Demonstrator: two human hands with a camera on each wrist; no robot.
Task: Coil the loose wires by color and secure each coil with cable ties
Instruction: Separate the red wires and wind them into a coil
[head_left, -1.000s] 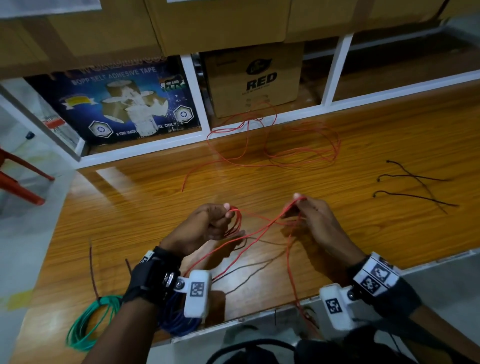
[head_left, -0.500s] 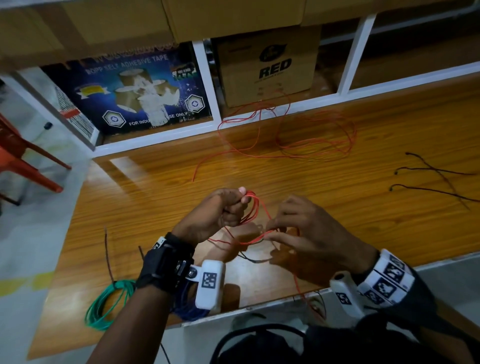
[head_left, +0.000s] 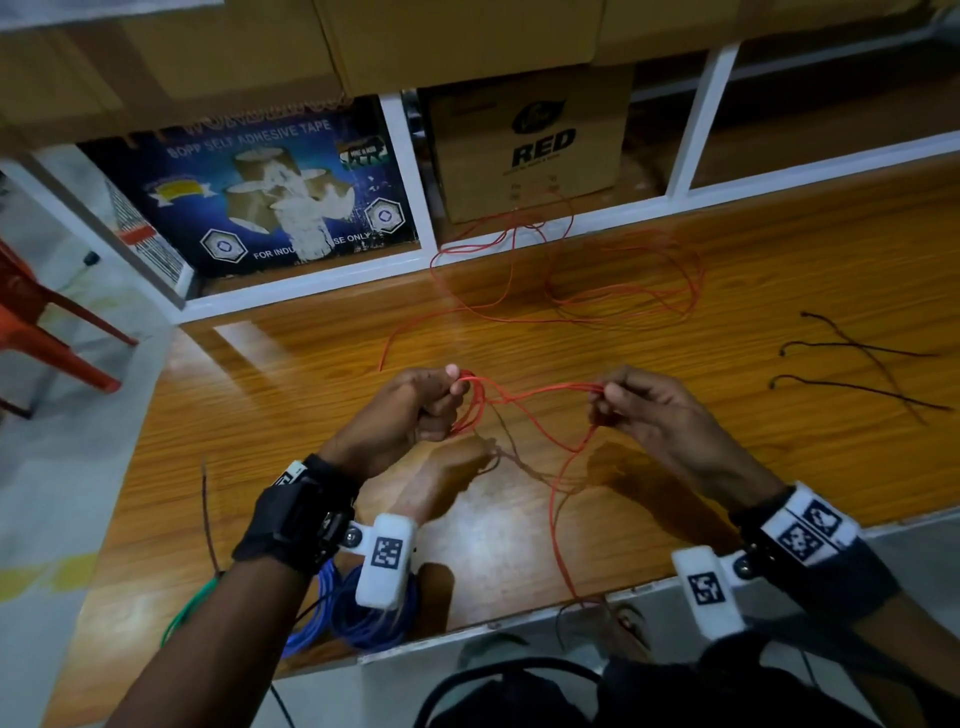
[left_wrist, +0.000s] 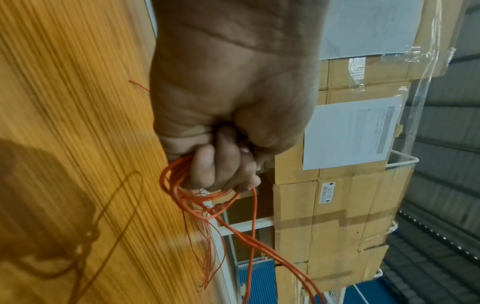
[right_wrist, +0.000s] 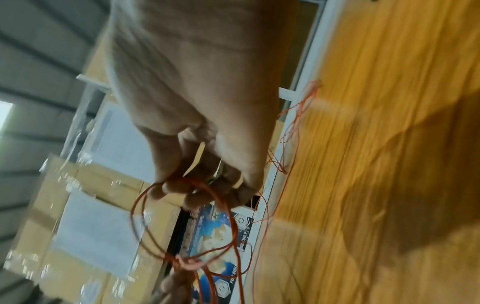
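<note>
A thin red wire (head_left: 540, 395) runs between my two hands above the wooden table (head_left: 311, 374). My left hand (head_left: 415, 410) grips a small bunch of red loops (left_wrist: 182, 191) in its curled fingers. My right hand (head_left: 623, 405) pinches strands of the same red wire (right_wrist: 192, 183) at its fingertips, a hand's width to the right. More of the red wire lies in loose tangles (head_left: 597, 280) at the table's far edge, and one strand hangs over the near edge. Black cable ties (head_left: 857, 364) lie on the table at the right.
A blue coil (head_left: 358, 613) and a green coil (head_left: 192, 603) lie at the near left edge under my left forearm. A dark thin tie (head_left: 208, 514) lies near them. Cardboard boxes (head_left: 530, 150) fill white shelving behind the table. A red chair (head_left: 47, 322) stands at the left.
My hands have drawn apart again after coming together half a second ago, and the red wire is now stretched between them. The left hand keeps its bunch of loops.
</note>
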